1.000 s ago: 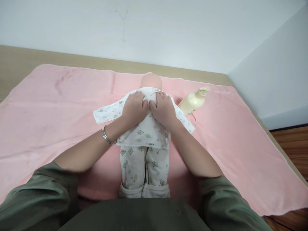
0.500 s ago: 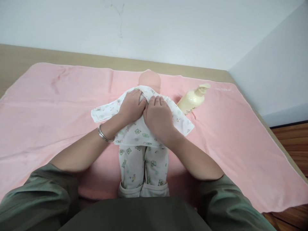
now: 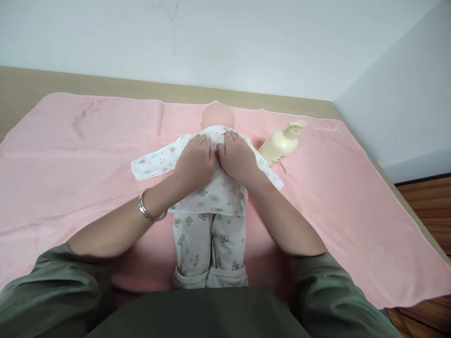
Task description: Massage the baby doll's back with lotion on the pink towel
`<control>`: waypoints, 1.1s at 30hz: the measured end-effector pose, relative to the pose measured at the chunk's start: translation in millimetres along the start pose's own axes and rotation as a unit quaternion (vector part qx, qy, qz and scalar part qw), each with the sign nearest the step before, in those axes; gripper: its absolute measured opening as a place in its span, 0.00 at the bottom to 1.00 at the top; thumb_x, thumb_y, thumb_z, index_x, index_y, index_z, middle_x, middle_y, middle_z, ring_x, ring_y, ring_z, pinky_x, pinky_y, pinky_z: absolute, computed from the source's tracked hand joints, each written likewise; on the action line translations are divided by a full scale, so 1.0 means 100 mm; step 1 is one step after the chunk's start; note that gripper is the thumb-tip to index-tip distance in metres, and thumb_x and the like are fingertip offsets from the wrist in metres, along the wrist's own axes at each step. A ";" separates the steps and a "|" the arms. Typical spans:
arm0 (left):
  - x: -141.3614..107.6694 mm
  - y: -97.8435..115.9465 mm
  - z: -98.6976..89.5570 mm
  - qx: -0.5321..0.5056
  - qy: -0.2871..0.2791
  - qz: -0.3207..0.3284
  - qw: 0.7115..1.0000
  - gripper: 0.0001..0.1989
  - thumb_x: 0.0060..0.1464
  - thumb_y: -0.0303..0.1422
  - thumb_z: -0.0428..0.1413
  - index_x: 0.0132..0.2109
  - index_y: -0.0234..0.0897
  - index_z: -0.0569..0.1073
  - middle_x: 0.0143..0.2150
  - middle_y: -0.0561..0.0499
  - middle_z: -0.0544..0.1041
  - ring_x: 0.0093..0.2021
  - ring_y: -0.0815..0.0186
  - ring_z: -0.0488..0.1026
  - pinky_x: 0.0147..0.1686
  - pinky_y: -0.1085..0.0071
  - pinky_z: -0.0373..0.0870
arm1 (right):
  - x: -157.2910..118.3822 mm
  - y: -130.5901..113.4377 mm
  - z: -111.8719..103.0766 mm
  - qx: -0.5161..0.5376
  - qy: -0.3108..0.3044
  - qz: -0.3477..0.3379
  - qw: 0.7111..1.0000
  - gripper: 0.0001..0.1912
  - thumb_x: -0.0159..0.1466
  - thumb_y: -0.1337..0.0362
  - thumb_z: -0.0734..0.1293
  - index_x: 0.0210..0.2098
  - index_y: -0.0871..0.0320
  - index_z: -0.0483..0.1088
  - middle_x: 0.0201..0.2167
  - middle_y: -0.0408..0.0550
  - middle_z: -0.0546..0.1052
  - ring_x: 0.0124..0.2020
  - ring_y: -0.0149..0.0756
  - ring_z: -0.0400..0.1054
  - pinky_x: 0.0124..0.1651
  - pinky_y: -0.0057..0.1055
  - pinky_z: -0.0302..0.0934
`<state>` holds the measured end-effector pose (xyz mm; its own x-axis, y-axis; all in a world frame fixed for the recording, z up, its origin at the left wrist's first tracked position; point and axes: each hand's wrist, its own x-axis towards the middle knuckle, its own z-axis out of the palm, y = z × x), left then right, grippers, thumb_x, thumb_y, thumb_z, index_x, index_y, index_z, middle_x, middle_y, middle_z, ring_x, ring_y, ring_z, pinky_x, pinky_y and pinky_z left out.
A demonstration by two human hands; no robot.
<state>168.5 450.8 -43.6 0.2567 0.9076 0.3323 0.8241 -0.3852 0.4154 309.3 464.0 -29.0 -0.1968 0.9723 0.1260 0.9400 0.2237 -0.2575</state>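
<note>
White walls (image 3: 246,47) meet in a corner beyond the hands, behind a table (image 3: 105,82) with a pink towel (image 3: 352,211) spread over it. From the head view, the doll (image 3: 218,114) lies on the towel, directly under both hands. Left hand (image 3: 195,159) and right hand (image 3: 237,157) rest side by side on its printed shirt (image 3: 218,195), fingers extended, neither closed around anything. Past the fingertips is the doll's bare head; below the wrists, its trousers (image 3: 193,239). Just right of the right hand is a bottle (image 3: 280,145); a bracelet (image 3: 146,206) circles the left wrist.

Room leftward, bottle (image 3: 280,145) near right hand (image 3: 237,157)
</note>
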 end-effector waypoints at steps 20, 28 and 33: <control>0.15 -0.14 0.07 -0.046 0.000 -0.041 0.998 0.23 0.66 0.34 0.40 0.60 0.29 0.71 0.64 0.33 0.72 0.67 0.48 0.66 0.71 0.45 0.59 | -0.12 -0.15 -0.08 0.008 -0.018 0.008 1.000 0.31 0.76 0.60 0.51 0.71 0.74 0.56 0.71 0.65 0.59 0.74 0.53 0.51 0.77 0.48 0.47; 0.01 0.01 0.06 -0.050 -0.027 -0.026 0.998 0.28 0.67 0.33 0.39 0.69 0.27 0.63 0.73 0.36 0.63 0.75 0.49 0.55 0.75 0.45 0.49 | 0.03 -0.01 -0.04 0.018 -0.021 0.021 0.999 0.31 0.76 0.59 0.52 0.70 0.76 0.58 0.71 0.67 0.59 0.73 0.53 0.53 0.77 0.50 0.45; 0.22 -0.22 0.08 -0.066 -0.029 -0.028 0.997 0.27 0.65 0.34 0.39 0.65 0.28 0.68 0.70 0.37 0.68 0.72 0.52 0.62 0.73 0.49 0.55 | -0.17 -0.21 -0.08 -0.016 -0.020 0.020 0.999 0.31 0.76 0.60 0.52 0.71 0.77 0.56 0.70 0.68 0.59 0.74 0.57 0.52 0.76 0.51 0.46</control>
<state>160.3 480.7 -51.6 0.2436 0.9349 0.2581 0.7652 -0.3487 0.5411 295.1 442.0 -17.9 -0.1692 0.9825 0.0772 0.9556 0.1828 -0.2310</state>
